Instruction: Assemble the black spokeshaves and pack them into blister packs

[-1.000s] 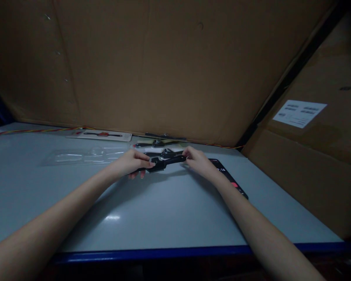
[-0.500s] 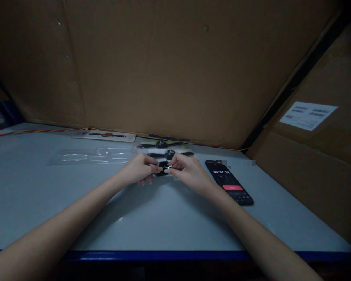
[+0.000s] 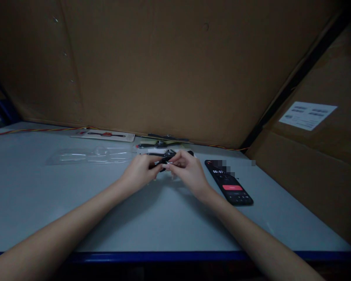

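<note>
My left hand (image 3: 139, 170) is closed, its thumb and fingers pinching a small black part (image 3: 163, 160), mostly hidden by the fingertips. My right hand (image 3: 188, 171) is closed too, thumb and forefinger on a small silvery piece (image 3: 169, 162) against that black part; its exact kind is too small to tell. Both hands meet just above the table. Directly behind them lies a black spokeshave (image 3: 170, 152) with a shiny middle, partly covered by my fingers. Another black spokeshave (image 3: 159, 144) lies farther back.
A clear plastic blister shell (image 3: 84, 156) lies left of my hands, with a printed card (image 3: 111, 136) behind it. Another dark long-handled tool (image 3: 169, 137) rests by the cardboard wall (image 3: 163, 78). A phone (image 3: 229, 183) lies on the right. A red-yellow cable (image 3: 46, 129) runs along the back.
The black part between my hands has tilted and now shows less of its face. My left fingers have curled further under it, and my right hand has shifted slightly.
</note>
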`<control>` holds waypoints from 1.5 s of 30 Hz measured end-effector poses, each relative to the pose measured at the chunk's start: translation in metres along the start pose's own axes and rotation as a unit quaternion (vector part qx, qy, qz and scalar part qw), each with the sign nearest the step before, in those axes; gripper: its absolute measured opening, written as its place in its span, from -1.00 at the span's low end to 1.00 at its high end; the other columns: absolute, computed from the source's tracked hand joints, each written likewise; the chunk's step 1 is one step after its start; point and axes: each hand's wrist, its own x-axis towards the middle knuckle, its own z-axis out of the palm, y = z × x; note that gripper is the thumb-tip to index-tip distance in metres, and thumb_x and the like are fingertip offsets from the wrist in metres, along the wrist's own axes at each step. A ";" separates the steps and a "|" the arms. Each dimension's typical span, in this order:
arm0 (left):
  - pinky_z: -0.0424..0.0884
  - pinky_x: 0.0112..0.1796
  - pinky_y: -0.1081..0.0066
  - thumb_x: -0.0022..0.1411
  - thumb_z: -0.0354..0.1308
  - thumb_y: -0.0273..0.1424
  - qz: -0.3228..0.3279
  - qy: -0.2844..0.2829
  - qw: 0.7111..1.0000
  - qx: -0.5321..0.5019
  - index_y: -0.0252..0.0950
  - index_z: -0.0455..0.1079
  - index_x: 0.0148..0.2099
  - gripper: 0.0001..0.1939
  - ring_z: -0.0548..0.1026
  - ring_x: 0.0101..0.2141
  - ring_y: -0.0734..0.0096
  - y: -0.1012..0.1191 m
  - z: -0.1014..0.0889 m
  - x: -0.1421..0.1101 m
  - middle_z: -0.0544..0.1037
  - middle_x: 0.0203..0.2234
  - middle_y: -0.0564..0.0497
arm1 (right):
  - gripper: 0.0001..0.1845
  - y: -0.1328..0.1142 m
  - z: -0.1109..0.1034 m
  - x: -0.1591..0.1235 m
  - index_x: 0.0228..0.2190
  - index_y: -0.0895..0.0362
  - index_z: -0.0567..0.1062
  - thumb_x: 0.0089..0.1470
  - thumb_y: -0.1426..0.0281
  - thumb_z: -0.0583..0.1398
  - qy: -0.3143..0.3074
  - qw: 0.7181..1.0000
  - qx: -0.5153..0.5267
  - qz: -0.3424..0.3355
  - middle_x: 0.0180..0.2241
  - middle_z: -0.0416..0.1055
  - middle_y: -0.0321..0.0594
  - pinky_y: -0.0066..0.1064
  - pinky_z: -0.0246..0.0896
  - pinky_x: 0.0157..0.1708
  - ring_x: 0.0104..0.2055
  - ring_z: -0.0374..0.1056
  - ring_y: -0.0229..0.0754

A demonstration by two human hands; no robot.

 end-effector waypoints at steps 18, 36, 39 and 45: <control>0.27 -0.52 0.56 0.22 0.00 -0.33 0.066 0.159 0.983 -0.064 -0.29 0.33 0.08 -0.61 0.41 -0.54 0.51 0.004 0.015 -0.009 0.56 -0.43 -0.03 | -0.74 -0.021 0.010 -0.006 -0.52 0.08 0.26 -0.14 0.34 0.29 0.116 0.980 0.160 -0.007 -0.61 0.37 -0.39 -0.44 0.27 -0.59 -0.60 0.34 -0.29; 0.18 -0.73 0.60 0.17 0.04 -0.23 -0.048 0.089 0.953 -0.285 -0.39 0.42 -0.08 -0.62 0.21 -0.77 0.64 0.014 0.016 -0.005 0.38 -0.69 0.11 | -0.89 -0.004 -0.016 -0.004 -0.34 0.08 0.48 0.04 0.35 0.17 0.074 0.906 -0.266 -0.320 -0.45 0.40 -0.18 -0.29 0.24 -0.34 -0.37 0.32 -0.17; 0.18 -0.74 0.61 0.18 0.04 -0.24 -0.053 0.099 0.948 -0.296 -0.39 0.43 -0.15 -0.66 0.20 -0.77 0.66 0.010 0.016 -0.003 0.35 -0.70 0.13 | -0.80 -0.007 -0.015 -0.003 -0.23 0.10 0.46 0.04 0.37 0.16 0.069 0.902 -0.269 -0.331 -0.39 0.41 -0.15 -0.28 0.25 -0.31 -0.34 0.32 -0.16; 0.19 -0.71 0.59 0.18 0.03 -0.20 -0.032 0.107 0.969 -0.220 -0.34 0.42 -0.06 -0.61 0.25 -0.74 0.61 0.008 0.016 -0.005 0.42 -0.65 0.09 | -0.90 -0.011 -0.015 -0.001 -0.39 0.11 0.43 0.09 0.43 0.10 0.082 0.893 -0.299 -0.327 -0.49 0.40 -0.20 -0.32 0.15 -0.34 -0.38 0.28 -0.18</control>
